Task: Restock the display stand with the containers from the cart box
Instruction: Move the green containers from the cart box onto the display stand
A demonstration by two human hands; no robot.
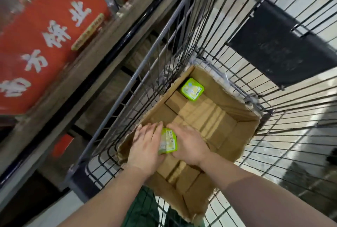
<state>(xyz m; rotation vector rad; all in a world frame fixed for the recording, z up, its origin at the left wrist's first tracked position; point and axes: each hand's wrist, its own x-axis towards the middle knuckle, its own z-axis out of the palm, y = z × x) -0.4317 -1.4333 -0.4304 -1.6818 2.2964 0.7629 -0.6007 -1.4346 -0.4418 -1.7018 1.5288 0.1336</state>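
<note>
An open cardboard box [242, 131] sits inside a wire cart [145, 58]. A green square container [168, 141] is near the box's left wall, held between both hands. My left hand [145, 144] presses its left side and my right hand [187, 144] presses its right side. A second green container [192, 89] lies alone at the far corner of the box floor. The display stand [82, 66] runs along the left of the cart, with its wooden shelf edge facing it.
A red banner [45, 31] with white characters hangs on the stand at upper left. A black panel [277, 42] is fixed to the cart's far wire wall. Shiny floor shows through the wires on the right. Green trousers [144, 208] are below the box.
</note>
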